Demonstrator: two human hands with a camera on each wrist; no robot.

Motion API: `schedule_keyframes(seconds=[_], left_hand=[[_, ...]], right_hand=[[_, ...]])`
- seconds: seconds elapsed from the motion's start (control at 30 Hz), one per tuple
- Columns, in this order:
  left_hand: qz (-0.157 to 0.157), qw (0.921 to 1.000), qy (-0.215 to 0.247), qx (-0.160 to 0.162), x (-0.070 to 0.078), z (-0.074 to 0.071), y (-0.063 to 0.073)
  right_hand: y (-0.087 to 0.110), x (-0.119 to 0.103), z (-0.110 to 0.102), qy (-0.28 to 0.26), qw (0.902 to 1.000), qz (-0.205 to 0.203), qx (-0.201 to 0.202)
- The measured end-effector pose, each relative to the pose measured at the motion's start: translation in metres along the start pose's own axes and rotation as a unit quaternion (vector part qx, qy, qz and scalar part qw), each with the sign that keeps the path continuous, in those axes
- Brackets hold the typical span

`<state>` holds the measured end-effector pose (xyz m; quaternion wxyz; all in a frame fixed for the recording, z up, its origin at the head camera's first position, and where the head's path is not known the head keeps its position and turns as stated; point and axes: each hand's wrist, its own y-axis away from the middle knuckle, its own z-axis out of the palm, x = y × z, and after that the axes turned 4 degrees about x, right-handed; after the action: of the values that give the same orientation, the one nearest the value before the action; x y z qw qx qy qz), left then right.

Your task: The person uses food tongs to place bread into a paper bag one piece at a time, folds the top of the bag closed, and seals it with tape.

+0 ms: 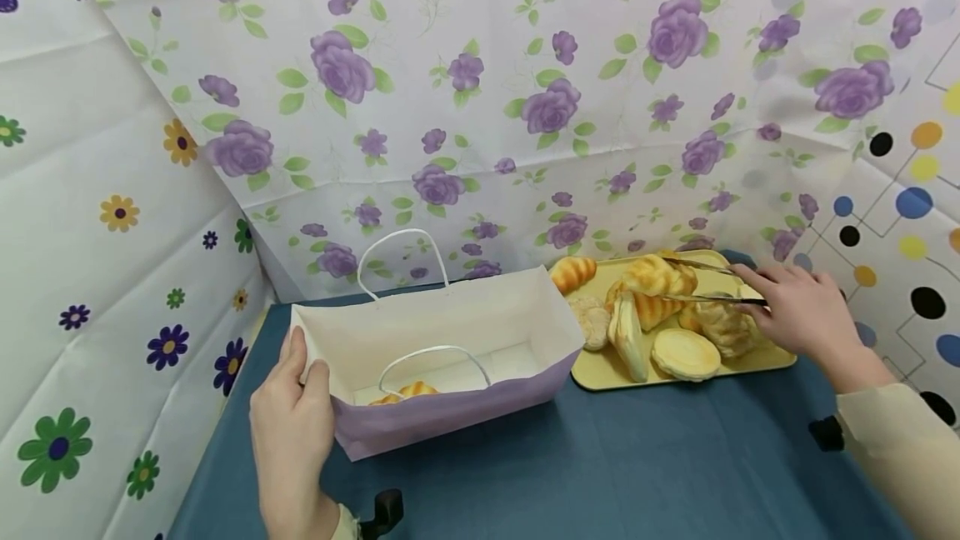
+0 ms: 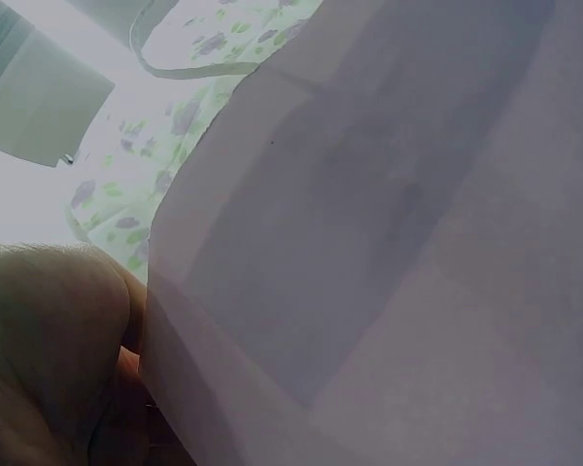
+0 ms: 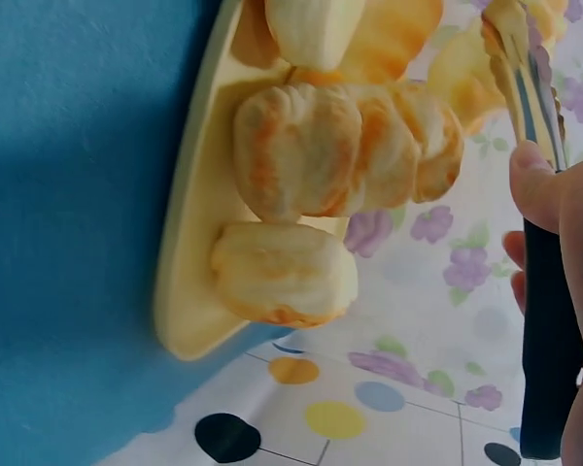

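Note:
My left hand (image 1: 292, 415) grips the left end of a purple paper bag (image 1: 450, 419), thumb on the near side. The bag lies open with its white inside showing and two white cord handles. Part of a golden bread roll (image 1: 418, 388) shows inside it. My right hand (image 1: 802, 311) holds black-handled metal tongs (image 3: 549, 340) over a yellow tray (image 1: 600, 375) of breads. In the head view the tong tips straddle a ridged golden bread (image 1: 656, 275) on the pile; whether they squeeze it I cannot tell. In the left wrist view the bag's wall fills most of the picture.
Also on the tray are a round flat pastry (image 1: 686, 355), a long pale bread (image 1: 626, 336), a round bun (image 1: 591, 322) and an orange-striped roll (image 1: 573, 273). A blue cloth (image 1: 600, 457) covers the table. Flowered sheets (image 1: 465, 123) hang behind and at the sides.

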<state>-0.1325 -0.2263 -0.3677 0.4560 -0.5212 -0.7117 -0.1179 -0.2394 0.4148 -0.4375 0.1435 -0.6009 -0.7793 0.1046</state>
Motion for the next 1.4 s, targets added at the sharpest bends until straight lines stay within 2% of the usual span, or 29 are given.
schedule_keyframes(seconds=[0.27,0.47,0.63,1.03,1.4], left_hand=[[0.007,0.9999,0.013,0.000,-0.001,0.000,0.000],[0.005,1.0000,0.005,-0.001,-0.001,0.000,-0.001],[-0.003,0.9999,-0.002,-0.014,-0.002,-0.001,0.000],[-0.011,0.9998,0.000,-0.019,0.000,-0.002,0.000],[-0.005,0.9997,-0.010,-0.022,-0.001,0.000,0.001]], right_hand=[[0.021,-0.009,0.004,-0.025,0.9968,0.049,0.058],[0.033,-0.019,0.002,-0.049,0.9929,0.084,0.069],[0.036,-0.025,-0.003,-0.054,0.9914,0.091,0.077],[0.030,-0.040,-0.025,-0.051,0.9825,0.059,0.169],[0.013,-0.068,-0.059,-0.059,0.9701,0.014,0.235]])
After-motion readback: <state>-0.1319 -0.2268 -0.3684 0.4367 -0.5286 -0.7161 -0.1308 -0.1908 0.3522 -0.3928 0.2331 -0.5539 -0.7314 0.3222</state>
